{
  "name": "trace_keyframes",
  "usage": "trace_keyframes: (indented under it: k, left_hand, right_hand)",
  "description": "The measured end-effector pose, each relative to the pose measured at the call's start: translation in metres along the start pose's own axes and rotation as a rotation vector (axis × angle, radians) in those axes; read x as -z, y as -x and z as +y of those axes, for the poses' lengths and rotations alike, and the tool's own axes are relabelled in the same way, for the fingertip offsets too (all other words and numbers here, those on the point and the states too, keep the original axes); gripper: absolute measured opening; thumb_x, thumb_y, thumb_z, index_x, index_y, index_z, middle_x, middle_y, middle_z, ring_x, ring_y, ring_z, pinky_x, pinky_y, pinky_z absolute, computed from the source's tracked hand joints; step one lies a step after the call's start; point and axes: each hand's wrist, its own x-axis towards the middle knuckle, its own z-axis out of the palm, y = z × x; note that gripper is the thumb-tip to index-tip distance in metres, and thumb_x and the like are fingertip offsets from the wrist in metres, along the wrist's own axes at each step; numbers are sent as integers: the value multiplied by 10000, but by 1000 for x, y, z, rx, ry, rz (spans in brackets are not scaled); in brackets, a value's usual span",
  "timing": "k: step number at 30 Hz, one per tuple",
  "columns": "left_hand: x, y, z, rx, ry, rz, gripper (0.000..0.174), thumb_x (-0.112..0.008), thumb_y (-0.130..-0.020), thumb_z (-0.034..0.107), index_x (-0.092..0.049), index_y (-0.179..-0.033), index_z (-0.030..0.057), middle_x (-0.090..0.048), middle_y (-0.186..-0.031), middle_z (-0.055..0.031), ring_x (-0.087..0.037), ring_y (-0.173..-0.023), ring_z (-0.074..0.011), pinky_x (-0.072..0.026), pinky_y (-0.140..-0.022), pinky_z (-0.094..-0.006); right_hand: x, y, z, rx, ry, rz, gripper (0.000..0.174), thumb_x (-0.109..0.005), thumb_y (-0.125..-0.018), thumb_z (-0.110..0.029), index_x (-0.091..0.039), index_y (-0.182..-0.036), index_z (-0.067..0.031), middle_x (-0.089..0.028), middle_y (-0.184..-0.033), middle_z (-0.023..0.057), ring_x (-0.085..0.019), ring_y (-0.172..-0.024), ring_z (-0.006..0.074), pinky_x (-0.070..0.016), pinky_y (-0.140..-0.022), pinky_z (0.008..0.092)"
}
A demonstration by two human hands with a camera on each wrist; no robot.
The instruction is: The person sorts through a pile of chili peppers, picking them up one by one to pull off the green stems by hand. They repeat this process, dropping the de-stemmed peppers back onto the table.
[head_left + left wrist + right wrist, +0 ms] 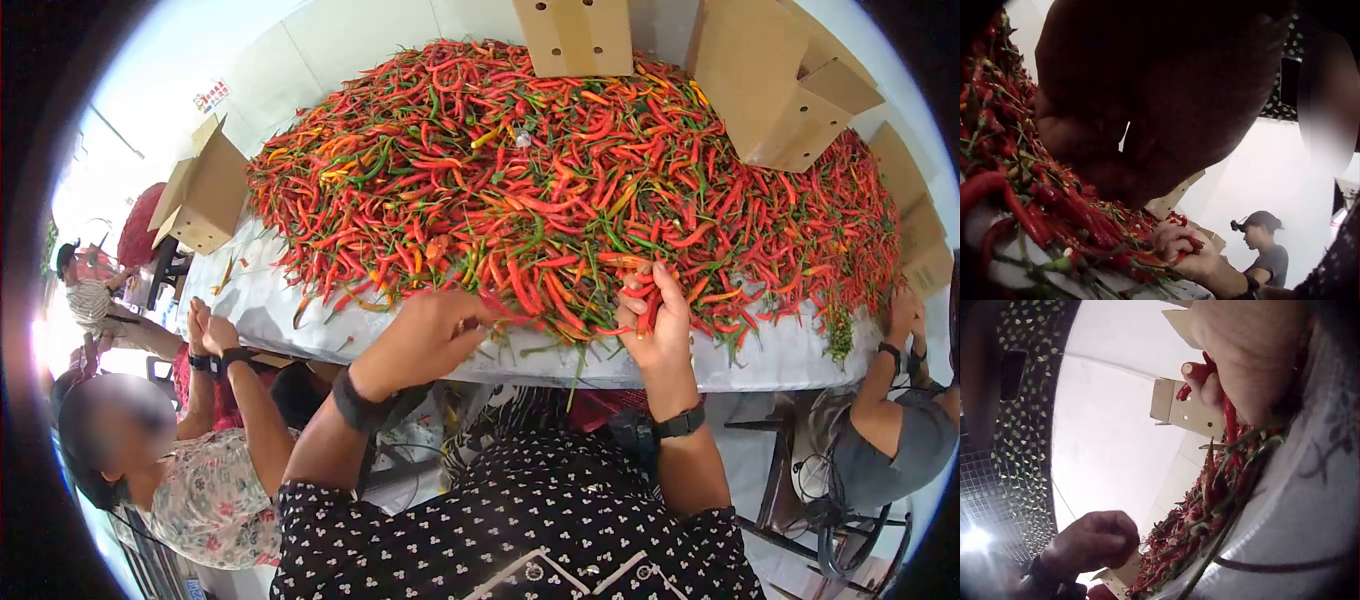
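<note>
A big heap of red chilies (480, 190), mixed with some green and orange ones, covers the table. My right hand (660, 330) is raised at the heap's near edge, fingers curled round a few red chilies (1230, 422) whose ends stick out. To its left, my left hand (425, 335) hangs over the near edge with its fingers bent and thumb near the forefinger. A blurred red chili (512, 308) overlaps its fingertips in the head view; I cannot tell whether the hand holds it. Green stems (1210, 562) trail along the table's edge below.
Cardboard boxes stand behind the heap (575, 40), at the back right (780, 90) and at the left (205, 190). One person (170, 450) sits on my left, another (900, 430) on my right. The pale tabletop (250, 320) shows along the near edge.
</note>
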Motion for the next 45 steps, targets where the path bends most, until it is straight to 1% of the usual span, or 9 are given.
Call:
trace_keyframes:
  k: [6, 13, 15, 27, 29, 31, 36, 38, 45]
  left_hand:
    - [-22, -48, -7, -383, -220, 129, 159, -598, -699, 68, -589, -855, 37, -562, -836, -117, -574, -763, -293, -468, -636, -370]
    - [-13, -88, 0, -193, -498, -76, 166, -572, -716, 138, -600, -871, 84, -533, -831, -127, -562, -792, -324, -463, -674, -417]
    - [-8, -99, -9, -405, -462, 62, 169, -576, -708, 149, -601, -860, 79, -543, -834, -125, -563, -783, -321, -464, -684, -423]
    - [-28, -147, -13, -382, -386, 14, 195, -592, -698, 158, -583, -844, 29, -578, -772, -168, -573, -761, -326, -462, -669, -420]
    - [-17, -152, -7, -505, -247, 114, 210, -588, -718, 152, -588, -887, 26, -586, -741, -171, -589, -713, -307, -470, -637, -392]
    - [5, -144, 25, -341, -228, 27, 204, -577, -739, 131, -595, -913, 28, -592, -717, -159, -601, -659, -266, -470, -601, -362]
    - [18, -146, 45, -365, -114, -55, 190, -547, -779, 119, -591, -921, 2, -599, -682, -119, -603, -619, -189, -479, -563, -312]
    - [6, -141, 48, -9, 345, -268, 211, -537, -822, 166, -588, -914, -17, -606, -690, -77, -602, -625, -136, -490, -556, -255]
    - [-27, -131, 36, 40, 647, -282, 207, -555, -833, 159, -582, -923, -25, -601, -740, -50, -600, -671, -108, -502, -603, -229]
  right_hand:
    - [1, 1, -3, 8, 0, 8, 193, -491, -887, -274, -531, -822, -96, -514, -720, 44, -457, -509, 111, -333, -398, 213]
    - [4, 9, -12, 27, -5, 11, 233, -488, -889, -308, -532, -824, -89, -504, -683, 29, -455, -482, 109, -333, -379, 223]
    - [3, 9, -9, 52, -4, 18, 230, -466, -900, -275, -538, -808, -78, -517, -693, 38, -449, -479, 93, -315, -373, 205]
    - [6, 6, -7, 101, 53, 79, 253, -471, -898, -314, -491, -761, -102, -450, -655, 4, -458, -547, 104, -306, -383, 200]
    - [11, 6, -11, -15, -16, 11, 259, -505, -877, -338, -482, -740, -119, -437, -654, 1, -434, -574, 127, -314, -387, 195]
    - [1, 10, -15, 15, 9, 76, 256, -513, -874, -330, -480, -740, -115, -428, -660, 6, -431, -585, 131, -321, -392, 199]
    - [1, 6, -8, 49, 105, 53, 206, -523, -874, -275, -502, -785, -91, -482, -745, 39, -480, -651, 142, -359, -413, 200]
    - [-2, 6, -9, 15, 171, 37, 188, -525, -874, -262, -519, -821, -82, -508, -767, 46, -498, -643, 140, -369, -413, 198]
    - [-9, 8, -1, -34, 374, 40, 191, -562, -859, -210, -556, -960, -47, -584, -761, 62, -535, -543, 117, -416, -443, 197]
